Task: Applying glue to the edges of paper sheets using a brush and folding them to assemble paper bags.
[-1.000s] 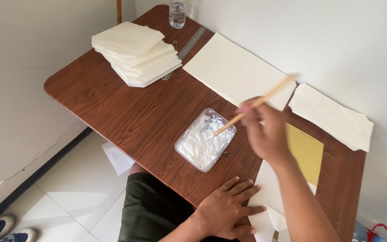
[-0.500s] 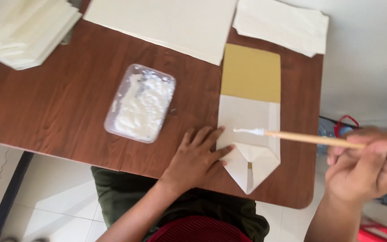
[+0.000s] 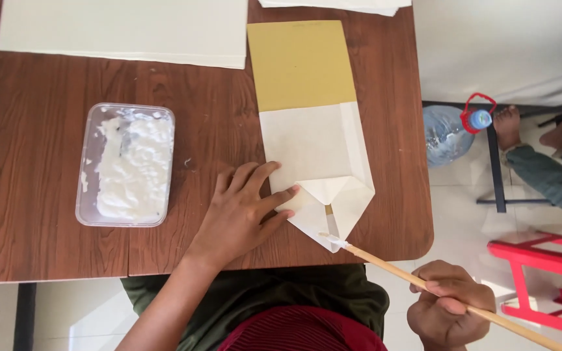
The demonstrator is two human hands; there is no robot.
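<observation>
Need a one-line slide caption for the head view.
Left hand pins folded white paper on wooden table; right hand brushes paste with stick.

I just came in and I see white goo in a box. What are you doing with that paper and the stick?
A person sits at a brown wooden table. Their left hand presses flat on a folded white paper bag that lies over a yellow card. Their right hand holds a long wooden stick brush, its tip touching the bag's pointed bottom flap. A clear plastic tub of white paste sits to the left, apart from the bag.
</observation>
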